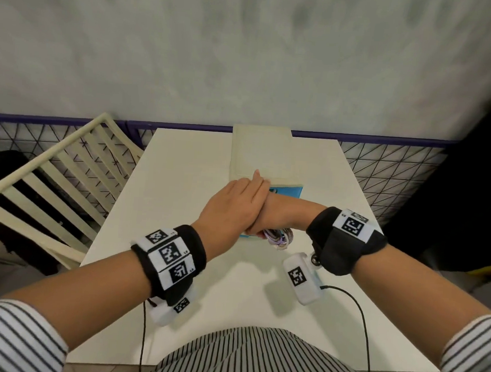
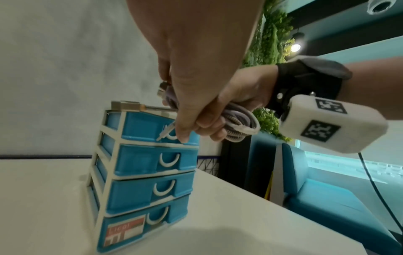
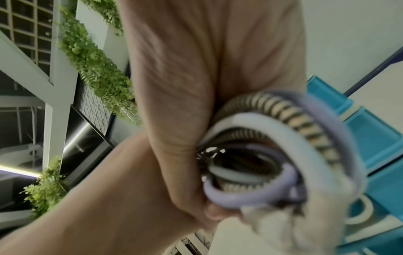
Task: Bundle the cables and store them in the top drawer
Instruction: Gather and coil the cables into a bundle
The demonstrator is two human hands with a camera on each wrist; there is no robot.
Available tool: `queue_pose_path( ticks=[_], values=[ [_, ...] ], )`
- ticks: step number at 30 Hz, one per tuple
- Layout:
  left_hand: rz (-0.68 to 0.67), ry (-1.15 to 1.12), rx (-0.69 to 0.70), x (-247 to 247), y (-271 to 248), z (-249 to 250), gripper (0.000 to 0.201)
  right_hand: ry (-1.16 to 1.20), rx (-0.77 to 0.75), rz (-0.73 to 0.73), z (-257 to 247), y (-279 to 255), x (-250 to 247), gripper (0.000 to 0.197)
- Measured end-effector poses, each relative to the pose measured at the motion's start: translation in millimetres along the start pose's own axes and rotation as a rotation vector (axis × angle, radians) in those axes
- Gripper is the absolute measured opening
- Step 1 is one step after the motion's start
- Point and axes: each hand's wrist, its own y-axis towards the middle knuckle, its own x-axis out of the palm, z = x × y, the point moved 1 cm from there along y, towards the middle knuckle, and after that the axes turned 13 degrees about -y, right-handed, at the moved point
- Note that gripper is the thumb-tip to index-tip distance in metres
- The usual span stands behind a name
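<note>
Cables (image 2: 237, 124) are wound up in one round bunch, up in the air just in front of the little drawer box (image 2: 139, 165). Some are purple, one is white and one has stripes. A pale tie seems to go round the loops on one side, but it is blurry.

The bunch looks light and soft. It bends easily, and the loops may want to spring open. The metal plug ends (image 2: 125, 105) are hard and stick out toward the top of the box, so they could catch on the edge. The best place to hold is round the middle of the loops, where all the strands are together.

The right hand (image 2: 242, 93) does just that: its fingers curl round the bunch from the side. The left hand (image 2: 191, 69) lies over the top, and its fingers point down and seem to pinch the bunch too, close to the handle of the top drawer (image 2: 144, 126).

The top drawer looks pushed in, or nearly so; I cannot tell for sure. It needs to come out before the bunch can go in.

The drawer box stands on a white table (image 1: 182, 164). A pale chair (image 1: 66, 175) is on the left.
</note>
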Motion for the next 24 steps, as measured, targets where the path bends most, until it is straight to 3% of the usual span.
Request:
queue_pose_path(
  ticks=[5, 8, 9, 10, 12, 13, 14, 16, 19, 21, 24],
  values=[
    [-0.159, 0.113, -0.174, -0.6, 8.8, 6.0, 0.086, 0.023, -0.008, -0.020, 5.5, 5.0, 1.5, 0.017],
    [-0.189, 0.123, -0.198, 1.2, 13.1, 9.6, 0.086, 0.104, -0.013, -0.033, 5.9, 2.8, -1.5, 0.017],
    [-0.187, 0.140, -0.204, 0.3, 15.2, 9.7, 0.084, 0.107, 0.003, -0.025, 7.0, 2.5, -2.4, 0.025],
    [-0.195, 0.154, -0.209, -1.5, 17.4, 9.3, 0.077, 0.082, 0.035, -0.009, 7.6, 2.8, -3.1, 0.049],
    [-0.209, 0.144, -0.189, -3.6, 20.3, 8.6, 0.038, 0.004, 0.070, 0.018, 9.6, 4.0, -2.7, 0.102],
    [-0.220, 0.124, -0.188, -3.8, 19.8, 7.5, 0.018, -0.053, 0.062, 0.027, 10.5, 4.1, -2.1, 0.112],
    [-0.234, 0.098, -0.194, -3.8, 19.2, 6.2, 0.006, -0.114, 0.046, 0.036, 10.3, 3.3, -1.7, 0.114],
    [-0.263, 0.056, -0.220, -2.0, 16.2, 3.2, 0.008, -0.290, 0.007, 0.119, 7.5, -4.5, -0.4, 0.109],
    [-0.302, -0.047, -0.306, 10.1, 10.9, -10.6, 0.009, -0.645, -0.038, 0.483, 1.8, -21.0, 15.1, 0.098],
    [-0.340, -0.188, -0.335, 13.0, 9.7, -19.8, 0.010, -0.782, -0.087, 0.651, 1.3, -30.5, 38.7, 0.096],
    [-0.452, -0.364, -0.312, 7.6, 12.1, -24.0, 0.012, -0.866, -0.094, 0.672, 17.1, -29.8, 64.1, 0.093]
  ],
)
